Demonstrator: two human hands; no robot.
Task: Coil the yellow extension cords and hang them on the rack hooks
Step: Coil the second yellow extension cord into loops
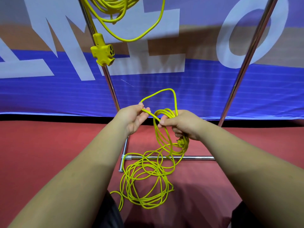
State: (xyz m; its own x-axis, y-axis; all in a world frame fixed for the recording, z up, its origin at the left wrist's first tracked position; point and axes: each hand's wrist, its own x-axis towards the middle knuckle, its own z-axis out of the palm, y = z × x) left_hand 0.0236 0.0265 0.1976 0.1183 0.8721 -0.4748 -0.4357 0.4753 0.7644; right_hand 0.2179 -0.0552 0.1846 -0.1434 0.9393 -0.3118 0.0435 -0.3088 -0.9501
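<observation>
My right hand [179,124] grips several gathered loops of a yellow extension cord [164,135], its plug end dangling just below the fist. My left hand [136,117] pinches a strand of the same cord, which arches up between the two hands as a fresh loop [171,94]. The rest of this cord lies in a loose tangle on the red floor [144,183]. A second coiled yellow cord [115,9] hangs at the top of the rack, with its three-way socket block [102,51] dangling against the left pole.
The chrome rack has a left pole [110,83], a right pole [246,63] and a base bar [189,157] lying on the floor under the loose cord. A blue banner with large white letters [197,89] stands right behind. My dark-clad knees [108,214] show at the bottom edge.
</observation>
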